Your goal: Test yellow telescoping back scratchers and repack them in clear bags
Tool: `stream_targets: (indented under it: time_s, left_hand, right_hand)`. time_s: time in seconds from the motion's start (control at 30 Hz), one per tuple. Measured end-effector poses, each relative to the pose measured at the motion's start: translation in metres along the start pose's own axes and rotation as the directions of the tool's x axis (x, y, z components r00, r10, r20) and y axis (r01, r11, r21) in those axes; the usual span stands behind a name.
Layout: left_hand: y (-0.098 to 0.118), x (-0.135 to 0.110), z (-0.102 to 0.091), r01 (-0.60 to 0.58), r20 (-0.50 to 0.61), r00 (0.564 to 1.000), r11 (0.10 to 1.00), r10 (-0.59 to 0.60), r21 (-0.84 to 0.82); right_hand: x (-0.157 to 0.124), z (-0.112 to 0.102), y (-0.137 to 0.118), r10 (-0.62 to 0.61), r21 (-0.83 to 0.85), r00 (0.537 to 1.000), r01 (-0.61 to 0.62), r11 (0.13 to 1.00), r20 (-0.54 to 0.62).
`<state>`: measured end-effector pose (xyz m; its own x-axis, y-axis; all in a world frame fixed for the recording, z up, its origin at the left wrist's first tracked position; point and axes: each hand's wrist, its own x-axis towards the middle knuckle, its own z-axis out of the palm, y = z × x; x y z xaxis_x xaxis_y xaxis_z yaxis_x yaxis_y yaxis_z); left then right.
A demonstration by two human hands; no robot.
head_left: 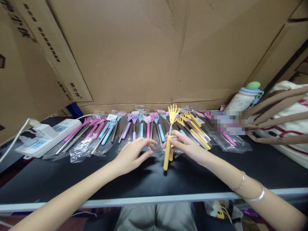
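A yellow back scratcher (167, 157) stands tilted upright in my right hand (184, 143), its claw end pointing up and its handle down. Behind it the tip of another yellow handle (171, 156) shows; how that piece is held is partly hidden. My left hand (134, 154) hovers to the left with fingers apart and nothing in them. Beyond my hands lies a row of back scratchers in clear plastic bags: pink ones (73, 133), light blue ones (107, 134), purple ones (126, 130) and yellow ones (201, 138).
A white power strip (57, 134) with plugs and a cable sits at the left of the black table (144, 186). At the right are a white bottle (243, 101) and a cloth bag (284, 128). A cardboard wall (144, 57) closes off the back.
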<state>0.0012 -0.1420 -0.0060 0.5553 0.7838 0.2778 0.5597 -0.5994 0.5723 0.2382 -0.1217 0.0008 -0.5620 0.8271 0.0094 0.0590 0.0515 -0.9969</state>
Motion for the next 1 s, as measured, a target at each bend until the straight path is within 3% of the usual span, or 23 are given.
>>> stream_targets:
  time_s: [0.17,0.3,0.47,0.6,0.7,0.77,0.8,0.87,0.9,1.0]
  left_hand:
    - [0.014,0.005,0.005,-0.005,0.035,0.999,1.000,0.006,-0.008]
    - [0.010,0.015,0.012,0.054,0.012,0.999,0.997,-0.053,-0.046]
    - [0.000,0.015,0.020,0.114,0.060,0.993,0.953,-0.101,-0.281]
    - [-0.001,0.010,0.022,0.155,0.142,0.985,0.852,-0.096,-0.500]
    - [-0.001,0.007,0.022,0.164,0.145,0.984,0.837,-0.102,-0.522]
    - [-0.003,0.006,0.022,0.175,0.152,0.982,0.821,-0.109,-0.544]
    - [-0.003,0.006,0.023,0.183,0.155,0.981,0.805,-0.115,-0.564]
    - [-0.005,0.005,0.024,0.200,0.159,0.979,0.770,-0.130,-0.606]
    - [-0.005,0.005,0.024,0.206,0.159,0.978,0.757,-0.136,-0.620]
    - [-0.003,0.005,0.024,0.202,0.141,0.979,0.749,-0.146,-0.631]
  right_hand:
    - [0.009,0.009,-0.006,-0.053,-0.027,0.998,0.054,0.998,0.027]
    - [0.019,0.017,-0.006,-0.090,-0.116,0.994,0.096,0.989,0.055]
    - [0.025,0.015,-0.003,-0.166,-0.309,0.986,0.164,0.937,0.019]
    - [0.026,-0.019,-0.017,-0.203,-0.363,0.977,0.166,0.917,-0.065]
    - [0.027,-0.071,-0.027,-0.293,-0.460,0.911,0.136,0.877,-0.291]
    - [0.026,-0.112,-0.026,-0.331,-0.605,0.851,0.020,0.796,-0.408]
    - [0.024,-0.132,-0.022,-0.355,-0.700,0.812,-0.089,0.709,-0.463]
    - [0.019,-0.166,-0.010,-0.360,-0.811,0.747,-0.403,0.424,-0.559]
    - [0.015,-0.179,-0.003,-0.324,-0.804,0.735,-0.534,0.262,-0.595]
    - [0.007,-0.202,0.015,-0.227,-0.799,0.766,-0.582,0.151,-0.602]
